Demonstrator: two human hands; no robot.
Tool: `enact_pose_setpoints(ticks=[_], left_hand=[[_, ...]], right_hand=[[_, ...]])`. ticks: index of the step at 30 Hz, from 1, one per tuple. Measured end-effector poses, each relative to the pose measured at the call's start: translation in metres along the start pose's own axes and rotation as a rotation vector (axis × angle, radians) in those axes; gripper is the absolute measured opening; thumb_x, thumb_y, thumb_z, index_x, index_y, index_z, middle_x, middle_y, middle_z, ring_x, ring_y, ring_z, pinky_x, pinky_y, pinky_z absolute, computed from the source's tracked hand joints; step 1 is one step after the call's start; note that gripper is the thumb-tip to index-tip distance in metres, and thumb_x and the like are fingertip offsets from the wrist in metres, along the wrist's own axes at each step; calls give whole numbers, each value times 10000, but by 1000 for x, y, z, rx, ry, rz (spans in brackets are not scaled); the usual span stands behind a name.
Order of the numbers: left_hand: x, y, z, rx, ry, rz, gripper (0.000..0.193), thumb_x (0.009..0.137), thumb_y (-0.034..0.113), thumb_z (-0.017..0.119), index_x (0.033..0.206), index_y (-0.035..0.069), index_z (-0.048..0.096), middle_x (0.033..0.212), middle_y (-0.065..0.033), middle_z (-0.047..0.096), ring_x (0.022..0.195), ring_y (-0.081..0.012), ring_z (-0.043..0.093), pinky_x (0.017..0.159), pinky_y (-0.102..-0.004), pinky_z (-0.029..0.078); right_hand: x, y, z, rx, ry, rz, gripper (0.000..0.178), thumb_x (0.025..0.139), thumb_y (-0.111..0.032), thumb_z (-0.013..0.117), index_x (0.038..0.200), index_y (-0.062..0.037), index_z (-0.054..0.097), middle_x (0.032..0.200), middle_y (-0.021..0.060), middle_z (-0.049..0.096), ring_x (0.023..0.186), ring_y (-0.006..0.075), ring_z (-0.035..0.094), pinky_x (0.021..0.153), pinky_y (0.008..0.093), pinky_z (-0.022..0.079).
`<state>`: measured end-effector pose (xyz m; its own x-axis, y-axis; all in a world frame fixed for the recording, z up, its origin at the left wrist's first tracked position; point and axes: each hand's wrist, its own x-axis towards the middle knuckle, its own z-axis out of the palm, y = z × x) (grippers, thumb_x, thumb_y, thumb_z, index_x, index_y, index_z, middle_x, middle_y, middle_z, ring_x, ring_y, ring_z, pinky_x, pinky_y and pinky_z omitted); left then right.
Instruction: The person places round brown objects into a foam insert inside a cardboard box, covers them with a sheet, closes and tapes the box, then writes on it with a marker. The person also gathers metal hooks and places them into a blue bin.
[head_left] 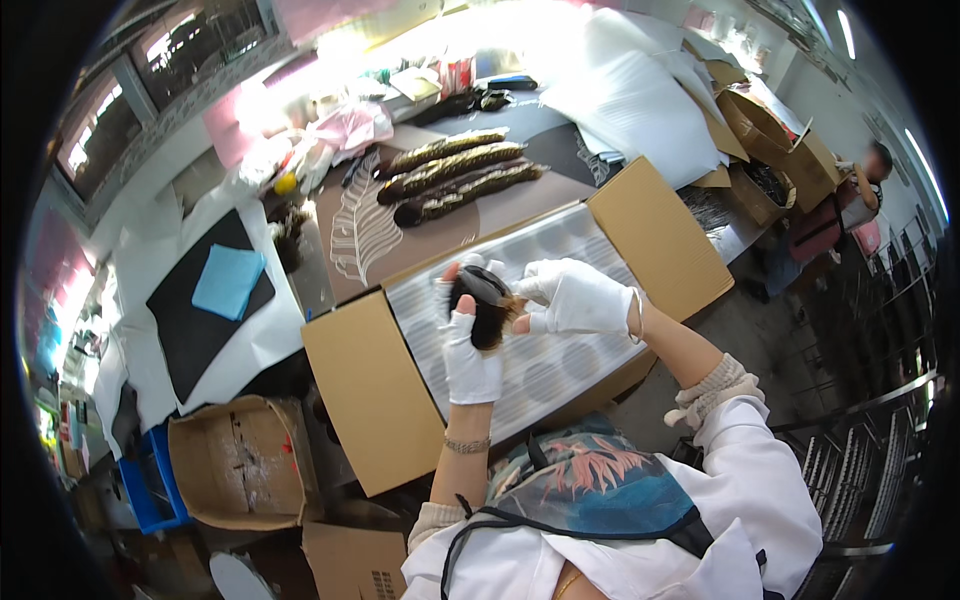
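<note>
My left hand (472,362), in a white fingerless glove, is closed around a dark hair bundle (488,318). The bundle is glossy black on top and has loose brown strands at its right side. My right hand (582,298), gloved the same way, pinches at those strands with thumb and fingers. Both hands are held over an open cardboard box (365,395) with its side flaps folded out. Inside the box lies a clear plastic tray (580,235) with round hollows. Farther back on the table, three long brown bundles (455,170) lie side by side.
A light blue cloth (229,282) lies on a black sheet (180,320) at the left. Below it stand an open brown carton (240,465) and a blue crate (148,500). White foam sheets (640,90) are piled at the back right. A person (850,205) is farther right, beyond more cartons (770,125).
</note>
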<state>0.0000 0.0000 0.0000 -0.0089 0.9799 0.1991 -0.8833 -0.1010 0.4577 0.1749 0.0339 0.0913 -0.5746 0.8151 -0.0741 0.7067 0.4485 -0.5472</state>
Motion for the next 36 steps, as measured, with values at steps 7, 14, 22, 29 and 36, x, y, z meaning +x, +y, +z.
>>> enact_pose_setpoints(ticks=[7,14,22,29,36], left_hand=[[-19,-27,-67,-173,420,-367,339,1072,216,426,1353,72,548,1348,-131,619,1234,-300,616,1050,-538,522],[-38,-24,-65,-376,492,-448,416,1016,237,424,1367,47,542,1337,-167,629,1236,-406,602,1076,-608,477],[-31,-22,-67,-556,583,-423,308,1010,210,439,1227,40,577,1333,-271,579,1320,-541,484,1138,-693,378],[-6,-43,-70,-403,536,-484,246,1043,215,503,1276,153,547,1272,-143,625,1210,-447,590,1088,-712,416],[0,-67,-67,-443,257,-378,400,1017,172,550,1410,144,484,1377,-140,585,1235,-400,597,1088,-600,473]], right_hand=[[13,41,73,-41,35,104,229,857,-286,697,967,-110,793,863,173,736,820,352,712,766,431,562],[127,46,104,-234,114,104,304,907,-381,645,893,-109,780,855,176,728,826,376,708,769,449,567],[99,156,57,-557,212,435,217,917,-175,601,923,-75,793,982,191,755,958,355,738,877,451,585],[48,184,-4,-664,192,599,211,882,-269,658,926,-131,810,938,139,767,889,321,747,807,448,597],[7,87,47,42,-266,203,339,835,-340,741,1035,-69,786,851,199,732,784,322,703,771,402,537]])
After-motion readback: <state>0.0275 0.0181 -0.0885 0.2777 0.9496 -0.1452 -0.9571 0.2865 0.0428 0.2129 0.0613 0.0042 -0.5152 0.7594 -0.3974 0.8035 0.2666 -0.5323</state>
